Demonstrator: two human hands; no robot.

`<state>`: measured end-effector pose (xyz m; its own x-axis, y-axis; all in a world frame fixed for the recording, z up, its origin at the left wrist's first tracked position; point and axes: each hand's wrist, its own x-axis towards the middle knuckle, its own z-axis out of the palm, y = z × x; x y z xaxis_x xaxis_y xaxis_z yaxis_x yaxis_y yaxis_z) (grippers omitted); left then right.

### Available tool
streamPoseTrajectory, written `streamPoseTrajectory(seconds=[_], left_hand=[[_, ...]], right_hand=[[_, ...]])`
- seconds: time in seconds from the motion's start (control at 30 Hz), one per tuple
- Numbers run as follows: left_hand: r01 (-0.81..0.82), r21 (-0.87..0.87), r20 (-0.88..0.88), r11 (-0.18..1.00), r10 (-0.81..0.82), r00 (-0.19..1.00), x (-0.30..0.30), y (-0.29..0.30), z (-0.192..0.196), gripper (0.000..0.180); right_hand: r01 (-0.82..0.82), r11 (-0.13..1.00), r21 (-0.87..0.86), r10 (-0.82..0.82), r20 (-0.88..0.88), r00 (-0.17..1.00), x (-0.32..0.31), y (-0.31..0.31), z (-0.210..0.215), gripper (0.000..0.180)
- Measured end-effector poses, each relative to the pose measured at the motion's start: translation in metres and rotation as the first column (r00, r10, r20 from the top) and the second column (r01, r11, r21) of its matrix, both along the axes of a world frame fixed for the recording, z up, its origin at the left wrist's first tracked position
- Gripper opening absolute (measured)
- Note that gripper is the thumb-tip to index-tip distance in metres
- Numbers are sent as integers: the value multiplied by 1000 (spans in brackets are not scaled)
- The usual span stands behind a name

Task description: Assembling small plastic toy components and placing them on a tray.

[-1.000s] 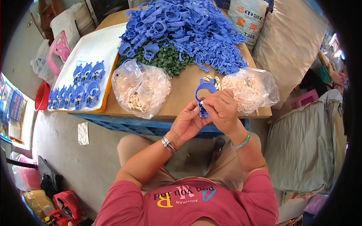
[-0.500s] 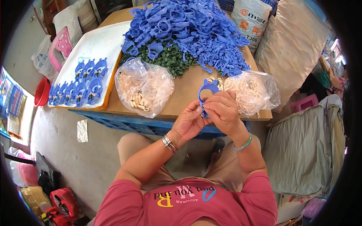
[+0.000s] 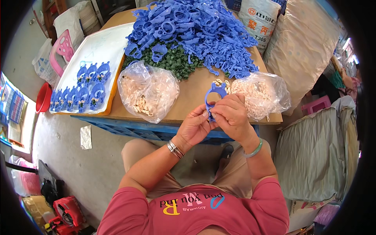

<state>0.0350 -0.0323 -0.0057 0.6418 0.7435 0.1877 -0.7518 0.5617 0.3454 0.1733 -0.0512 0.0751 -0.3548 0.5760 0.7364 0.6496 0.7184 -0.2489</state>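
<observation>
In front of the table's near edge, my left hand and my right hand meet around one blue plastic piece. This piece has a round open ring with two small ears at its far end. My left fingers pinch its lower part, and the right thumb and fingertips press on the same spot. Fingers hide most of that lower part, so any small part between them cannot be made out. Close beyond the right hand lies a clear bag of cream-coloured small parts. A second such bag lies left of the hands.
A large heap of blue plastic parts covers the table's far side, with dark green pieces at its front. To the left, a white tray holds several assembled blue figures. Large sacks stand at the right.
Both hands stay in almost the same place on the blue piece. The fingers have shifted only slightly around its lower part, and the view has moved a little.
</observation>
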Motion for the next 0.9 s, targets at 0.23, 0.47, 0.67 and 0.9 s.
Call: streamPoseTrajectory(seconds=[0.23,0.47,0.67,0.9], left_hand=[[-2,16,16,1000,2,1000,-1,0,2,33],[-4,19,26,1000,3,1000,-2,-1,3,33],[19,37,37,999,-20,999,-3,-1,5,33],[15,46,-1,999,-15,1000,-4,-1,6,34]], right_hand=[[50,998,23,-49,-43,998,-3,-1,-1,13],[78,994,70,-81,37,996,-4,-4,2,12],[81,993,90,-84,29,996,-4,-4,0,11],[145,985,93,-150,49,988,-7,-6,2,10]])
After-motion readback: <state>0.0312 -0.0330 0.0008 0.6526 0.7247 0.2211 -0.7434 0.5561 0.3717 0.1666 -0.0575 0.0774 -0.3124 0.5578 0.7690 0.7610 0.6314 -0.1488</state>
